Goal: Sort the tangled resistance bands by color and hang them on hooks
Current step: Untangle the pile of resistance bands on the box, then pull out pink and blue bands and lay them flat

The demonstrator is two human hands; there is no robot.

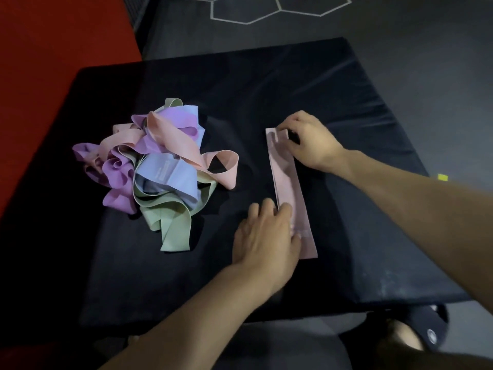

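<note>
Head view: a person leans over a dark tabletop (pixel 266 89), smoothing one pink band (pixel 289 182) that lies flat and straight, well apart from the tangle (pixel 157 169) of pink, purple, blue and green bands heaped to its left. The bands look thin, light and limp, more like ribbon than rubber strap; they fold and loop over one another and should slide free with little pull, though a tug on the wrong loop could tighten the knot. A flat band is best taken at an end, pinched through both layers; one in the tangle is best taken at a loose outer loop, such as the pink one sticking out on the right of the heap.

The left hand (pixel 266 236) lies open, fingers straight and pressed on the near end of the pink band, holding nothing. The right hand (pixel 306 140) rests at the far end, fingers curled down over the band's corner; it appears to pinch that end, though the fingertips are partly hidden. No hooks show in this view.
</note>
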